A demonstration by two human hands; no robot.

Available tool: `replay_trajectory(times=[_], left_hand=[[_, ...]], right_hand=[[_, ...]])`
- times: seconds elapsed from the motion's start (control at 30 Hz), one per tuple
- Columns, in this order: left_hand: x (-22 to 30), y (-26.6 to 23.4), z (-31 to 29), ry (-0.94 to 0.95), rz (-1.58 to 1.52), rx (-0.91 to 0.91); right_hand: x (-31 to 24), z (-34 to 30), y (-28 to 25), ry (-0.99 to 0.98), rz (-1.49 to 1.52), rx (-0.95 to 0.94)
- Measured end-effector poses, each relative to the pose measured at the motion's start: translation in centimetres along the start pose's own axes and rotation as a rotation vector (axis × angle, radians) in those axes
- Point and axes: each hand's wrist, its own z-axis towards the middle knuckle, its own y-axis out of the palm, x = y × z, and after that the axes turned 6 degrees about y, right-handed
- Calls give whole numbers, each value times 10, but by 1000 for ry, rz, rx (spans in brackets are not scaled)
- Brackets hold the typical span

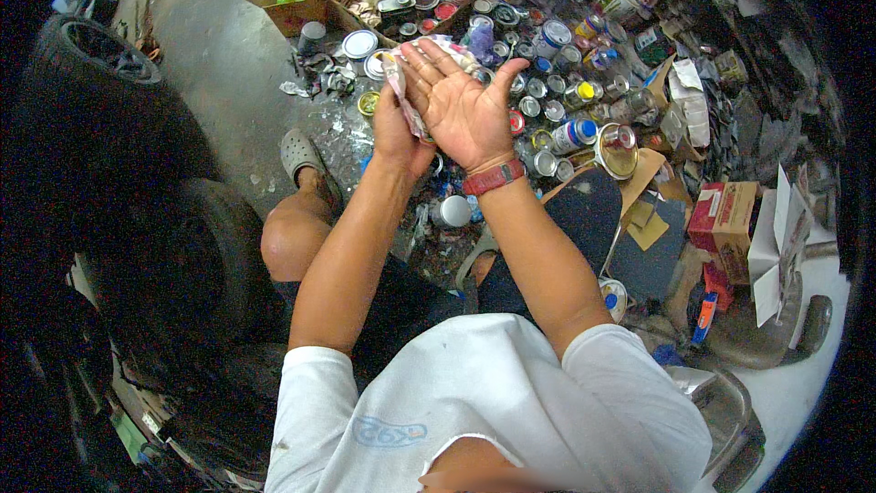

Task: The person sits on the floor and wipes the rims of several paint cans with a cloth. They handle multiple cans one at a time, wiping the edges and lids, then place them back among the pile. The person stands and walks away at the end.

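Observation:
My right hand (464, 117) is held palm up with its fingers stretched and thumb spread, a red watch (495, 177) on its wrist. Against its little-finger edge, my left hand (399, 135) grips a crumpled whitish-pink rag (397, 82). The left fingers are partly hidden behind the rag and the right hand. More pale cloth shows beyond the right fingertips. Beneath both hands, paint cans and jars crowd the floor. An open can with yellowish contents (369, 103) stands left of the rag, near a white-lidded can (359, 44).
Several cans and jars spread to the right, among them a blue-and-white can (575, 134). Cardboard boxes (290, 2) stand at the far side. Tyres (214, 246) lie at the left. A red-and-brown carton (725, 219) and a grey plastic chair (730, 402) are on the right.

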Motion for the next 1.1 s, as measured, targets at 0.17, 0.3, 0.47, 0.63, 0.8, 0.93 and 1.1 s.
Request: replay_trajectory(times=[0.17,0.3,0.47,0.63,0.8,0.93,1.1], left_hand=[[24,-6,13,195,213,43],[2,-17,11,240,802,-123],[-38,-23,-11,482,1680,-669],[-43,-16,-16,895,1852,-942],[-28,-17,-5,797,2091,-904],[-4,-7,-5,810,2500,-830],[66,28,-65,400,2197,-506]], right_hand=[[8,-25,0,77,-338,54],[12,-28,6,-152,-1148,259],[-2,-27,-11,-381,-524,525],[-11,-53,-17,-414,-396,588],[-34,-94,0,-212,-1077,703],[-88,-135,-7,-650,-1136,493],[-214,-227,-91,-760,-936,1145]])
